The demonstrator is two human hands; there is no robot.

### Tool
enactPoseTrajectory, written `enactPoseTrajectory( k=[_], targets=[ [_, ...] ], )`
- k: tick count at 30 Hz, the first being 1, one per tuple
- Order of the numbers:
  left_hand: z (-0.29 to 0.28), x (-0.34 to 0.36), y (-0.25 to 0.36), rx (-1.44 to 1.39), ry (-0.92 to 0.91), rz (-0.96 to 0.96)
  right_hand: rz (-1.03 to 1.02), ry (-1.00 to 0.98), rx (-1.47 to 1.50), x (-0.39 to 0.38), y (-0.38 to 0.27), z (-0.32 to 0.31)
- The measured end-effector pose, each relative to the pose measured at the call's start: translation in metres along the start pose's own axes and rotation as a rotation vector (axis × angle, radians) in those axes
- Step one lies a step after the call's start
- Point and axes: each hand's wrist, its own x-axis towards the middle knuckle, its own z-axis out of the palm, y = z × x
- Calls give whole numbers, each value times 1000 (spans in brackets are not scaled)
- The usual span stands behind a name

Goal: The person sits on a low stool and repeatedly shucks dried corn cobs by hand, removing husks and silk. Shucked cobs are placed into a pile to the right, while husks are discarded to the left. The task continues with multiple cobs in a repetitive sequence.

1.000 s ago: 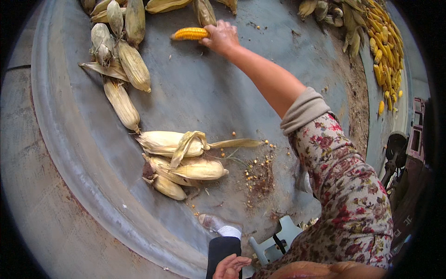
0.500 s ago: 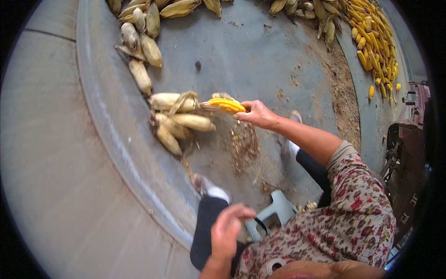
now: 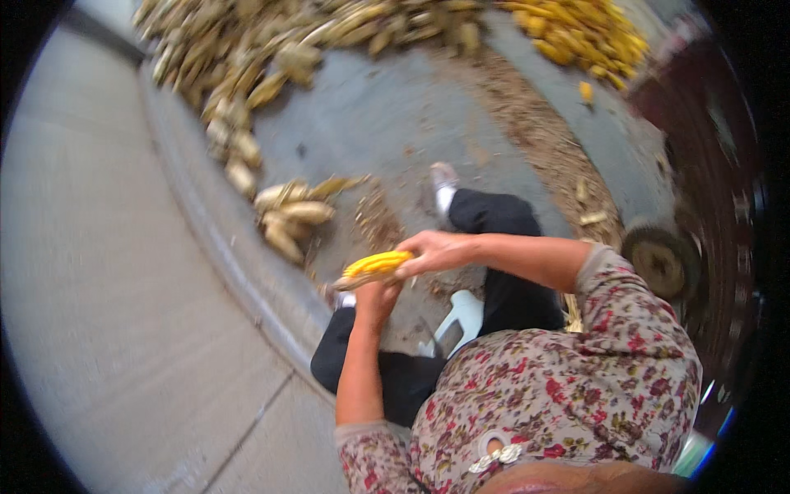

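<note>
An ear of corn [image 3: 375,264] lies across in front of me, its yellow kernels bare on top and dry husk along its underside. My right hand [image 3: 429,252] grips it at its right end, thumb and fingers closed round it. Underneath, my left hand [image 3: 380,300] is closed against the husk side, its fingers partly hidden by the ear. Ahead to the left, several ears of corn in pale husks [image 3: 288,216] lie in a small cluster on the ground.
A large heap of unhusked corn [image 3: 329,29] spreads along the far side. Bare yellow cobs [image 3: 580,33] are piled at the far right. A strip of loose debris [image 3: 527,103] crosses the ground. Beside my legs is a pale stool [image 3: 467,314]. A dark red machine [image 3: 708,140] with a wheel [image 3: 662,259] stands right.
My right hand has drawn the ear of corn back toward my body. My left hand has come up from my lap to take hold beneath it. The view has shifted, showing more of the heap.
</note>
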Motion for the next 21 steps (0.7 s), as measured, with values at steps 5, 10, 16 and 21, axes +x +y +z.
enactPoseTrajectory(
  k=[5, 10, 16, 21],
  targets=[
    [30, -64, 0, -583, 501, -382, -1, 198, 455, -28, 19, 21],
    [84, -37, 86, -921, 774, -641, -351, 600, 741, -121, -5, -219],
    [118, -25, 125, -1061, 886, -639, -851, 926, 570, -220, -126, -391],
    [125, -21, 130, -1140, 940, -587, -557, 472, 248, -161, -99, -259]
  ],
)
